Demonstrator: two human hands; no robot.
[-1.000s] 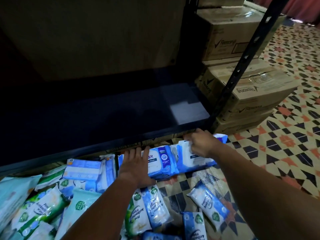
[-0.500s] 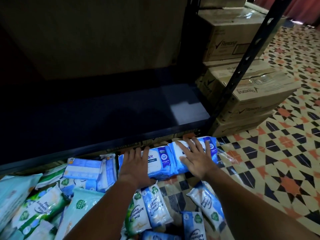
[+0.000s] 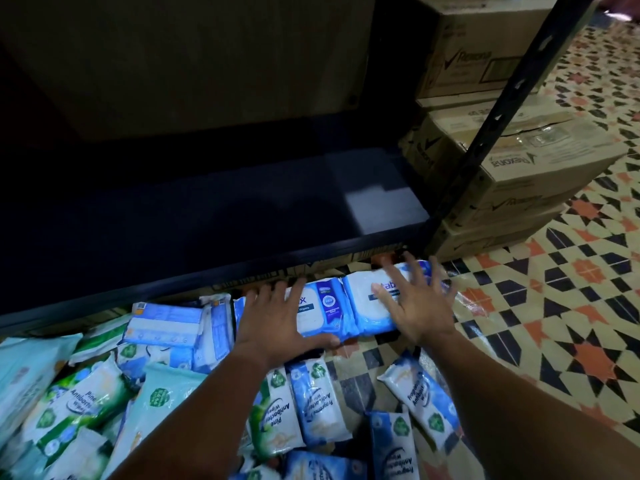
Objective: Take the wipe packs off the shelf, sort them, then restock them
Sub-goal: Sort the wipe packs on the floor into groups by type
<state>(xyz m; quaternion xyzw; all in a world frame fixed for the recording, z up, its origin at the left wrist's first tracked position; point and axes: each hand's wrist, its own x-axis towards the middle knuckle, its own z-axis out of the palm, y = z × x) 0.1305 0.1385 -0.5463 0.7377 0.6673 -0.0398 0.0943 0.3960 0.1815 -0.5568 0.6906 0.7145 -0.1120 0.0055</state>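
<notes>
Two blue and white wipe packs lie side by side on the floor, just in front of the dark shelf. My left hand lies flat on the left blue pack, thumb hooked under its near edge. My right hand rests with fingers spread on the right blue pack. Several green and white pine packs and blue fragrance packs are heaped on the floor near me. The shelf board holds nothing.
Stacked cardboard boxes stand to the right of the shelf's black perforated upright. More blue packs lie to the left under the shelf edge. Patterned tile floor extends to the right.
My right hand let go of the pack's far end and laid it flat, then slid onto it with spread fingers. The right pack now lies level beside the left one. My left hand barely moved.
</notes>
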